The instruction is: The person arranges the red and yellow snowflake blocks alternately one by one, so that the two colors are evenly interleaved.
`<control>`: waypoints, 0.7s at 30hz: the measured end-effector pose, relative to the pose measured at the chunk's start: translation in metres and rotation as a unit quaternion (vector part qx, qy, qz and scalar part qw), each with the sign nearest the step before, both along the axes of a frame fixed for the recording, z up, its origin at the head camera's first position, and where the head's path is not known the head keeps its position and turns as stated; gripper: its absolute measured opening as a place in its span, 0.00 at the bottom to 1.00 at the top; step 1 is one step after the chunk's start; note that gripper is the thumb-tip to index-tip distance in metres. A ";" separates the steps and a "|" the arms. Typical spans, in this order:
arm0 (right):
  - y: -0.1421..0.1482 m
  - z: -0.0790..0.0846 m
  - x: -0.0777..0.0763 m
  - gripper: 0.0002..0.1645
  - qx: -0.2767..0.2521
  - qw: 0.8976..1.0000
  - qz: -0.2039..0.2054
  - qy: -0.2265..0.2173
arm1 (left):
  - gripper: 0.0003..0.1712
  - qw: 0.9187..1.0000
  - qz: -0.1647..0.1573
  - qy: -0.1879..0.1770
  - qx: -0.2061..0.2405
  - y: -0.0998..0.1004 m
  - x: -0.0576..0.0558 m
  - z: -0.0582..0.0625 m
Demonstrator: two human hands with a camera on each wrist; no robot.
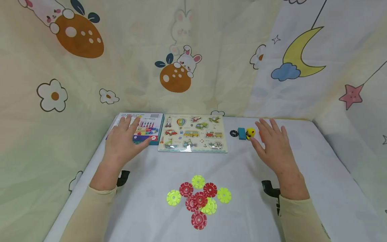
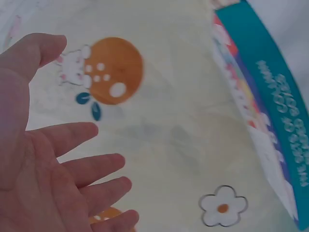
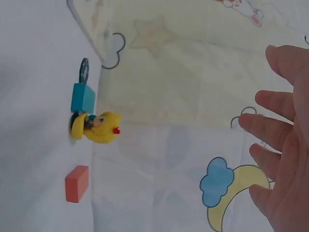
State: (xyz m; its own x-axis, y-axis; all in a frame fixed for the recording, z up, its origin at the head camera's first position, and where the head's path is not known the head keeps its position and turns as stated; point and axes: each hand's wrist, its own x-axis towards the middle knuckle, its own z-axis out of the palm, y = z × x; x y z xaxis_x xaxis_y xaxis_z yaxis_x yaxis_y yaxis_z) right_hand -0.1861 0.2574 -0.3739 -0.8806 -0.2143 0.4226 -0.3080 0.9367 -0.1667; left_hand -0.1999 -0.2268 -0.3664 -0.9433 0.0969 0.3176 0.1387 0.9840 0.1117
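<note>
My left hand (image 1: 122, 143) is raised with its fingers spread and holds nothing; in the head view it overlaps a boxed set (image 1: 154, 124) with a teal side (image 2: 275, 96). On the other side, my right hand (image 1: 276, 148) is also raised, fingers apart, holding nothing. Near it stand a yellow duck figure (image 3: 99, 128), a teal block (image 3: 83, 98), a black disc (image 1: 233, 133) and a red block (image 3: 77, 184), which my right hand mostly hides in the head view. Between and below the hands, several red (image 1: 199, 220) and yellow-green notched discs (image 1: 224, 195) lie loosely grouped, some overlapping.
A wooden puzzle board (image 1: 193, 134) with vehicle pictures lies at the back of the white table (image 1: 235, 222), beside the boxed set. A printed cloth (image 1: 133, 74) with rabbits, flowers and a moon rises behind and around the table.
</note>
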 end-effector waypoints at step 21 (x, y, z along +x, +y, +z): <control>-0.051 0.021 0.037 0.41 -0.146 0.962 0.206 -0.103 | 0.37 0.935 -0.244 -0.034 0.255 0.063 0.049 0.017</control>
